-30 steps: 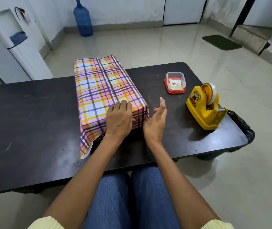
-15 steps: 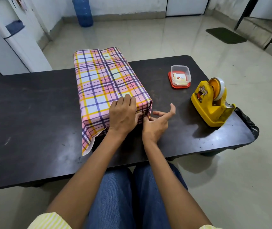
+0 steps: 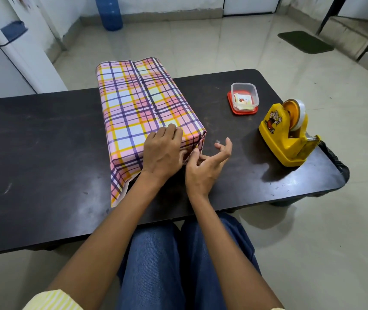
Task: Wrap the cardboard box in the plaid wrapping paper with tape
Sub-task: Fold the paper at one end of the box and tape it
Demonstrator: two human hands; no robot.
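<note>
In the head view the cardboard box sat in the middle of the table, hidden under the plaid wrapping paper. The left hand pressed down over its near end, clasping nothing, and the right hand was at the 5 o'clock corner, thumb on the fold; whether it pinched the paper could not be told, as the left hand was in the way. The fold looked untaped, so it might spring open once a hand went for the tape dispenser, well apart at 3 o'clock, and the loose flap at 7 o'clock could crease crookedly if tucked one-handed.
</note>
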